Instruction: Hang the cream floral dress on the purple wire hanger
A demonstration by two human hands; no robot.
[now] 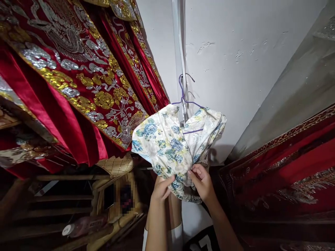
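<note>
A cream garment with blue flowers (167, 146) hangs on a purple wire hanger (184, 99) hooked on the white wall at the middle of the view. My left hand (161, 188) pinches the lower bunched cloth from the left, fingers closed on it. My right hand (202, 182) grips the same bunch from the right, thumb and fingers curled round the hem. Both hands sit just under the garment, close together.
Red velvet robes with gold and silver embroidery (78, 87) hang at the upper left. More red embroidered cloth (288, 174) lies at the right. A woven tan bag (116, 167) and wooden shelves (52, 198) stand at the lower left. A white wall (235, 52) is behind.
</note>
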